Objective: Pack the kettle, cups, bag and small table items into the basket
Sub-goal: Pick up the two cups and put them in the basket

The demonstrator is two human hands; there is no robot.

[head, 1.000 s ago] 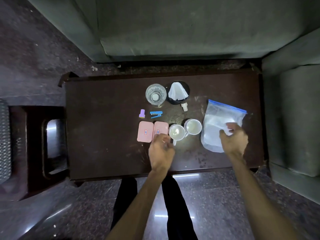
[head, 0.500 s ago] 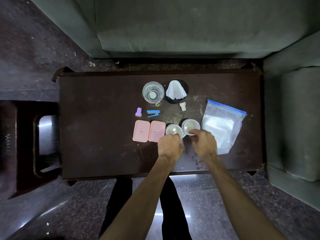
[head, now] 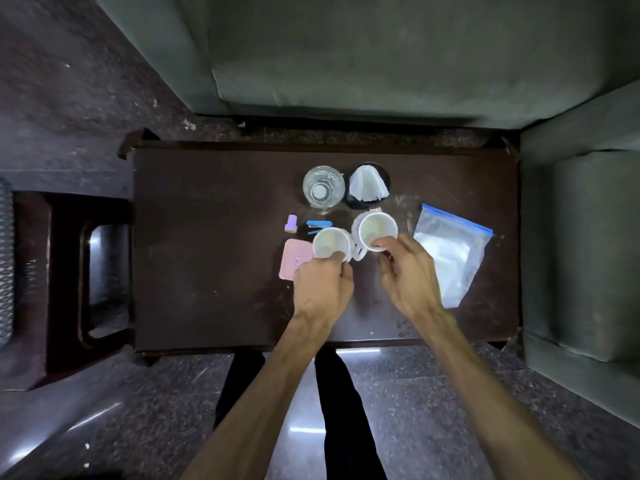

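Seen from above, a person stood at the near edge of a dark wooden worktop (head: 214, 237) with a white cup in each of the two hands. Landmark for the scene was the clear drinking glass (head: 323, 186), upright near the far middle of the worktop. Well to the left of the glass, off the worktop, a dark wooden stool or side table (head: 69, 271) sat on the floor. Nearer the camera and slightly left of the glass lay a small purple item (head: 291, 224), with a blue stapler-like item (head: 318, 226) just beside it on its right. Below those, a pink case (head: 294, 259) rested flat, partly covered by the left hand (head: 322, 289), whose fingers were closed on the near rim of the left cup (head: 329, 243). That cup sat directly nearer the camera than the glass, mouth up. Immediately right of the glass stood a black round container (head: 369, 185) holding white paper. Just near-side of it, the right cup (head: 375, 230) faced mouth up, its near rim pinched by the right hand (head: 408, 275). Whether either cup was lifted clear of the worktop could not be told. Farther right of the glass, a clear zip bag (head: 450, 254) with a blue seal lay flat, apart from the hands.
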